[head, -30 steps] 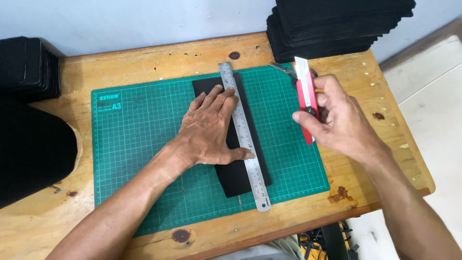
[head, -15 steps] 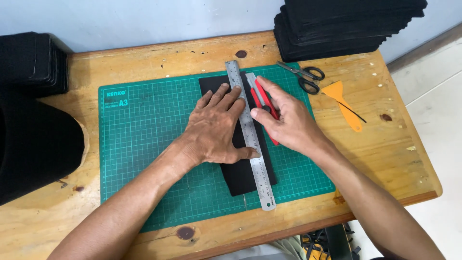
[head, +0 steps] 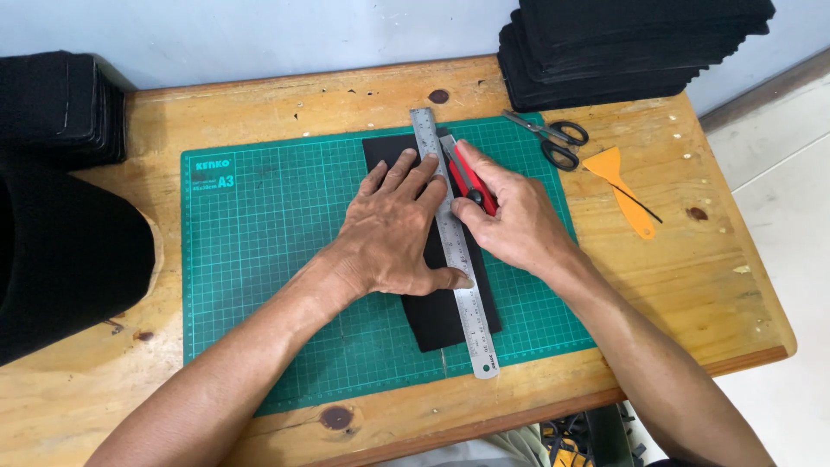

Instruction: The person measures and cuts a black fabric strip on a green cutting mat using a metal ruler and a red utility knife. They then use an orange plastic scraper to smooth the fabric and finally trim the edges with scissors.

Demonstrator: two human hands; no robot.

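My left hand [head: 393,229] lies flat with spread fingers on a black sheet [head: 441,316] and presses down a steel ruler [head: 471,320] that runs lengthwise over the sheet. Both rest on a green cutting mat [head: 259,251]. My right hand [head: 510,216] grips a red utility knife [head: 467,177], its blade end against the ruler's right edge near the far end of the sheet.
The wooden table [head: 683,285] carries black-handled scissors [head: 553,138] and an orange scraper [head: 622,186] right of the mat. A stack of black sheets [head: 631,47] sits at the back right, more black material [head: 60,216] at the left. The table edge is close on the right.
My right hand brought the red knife from the right side of the mat over to the ruler's edge. The left hand kept pressing the ruler and sheet.
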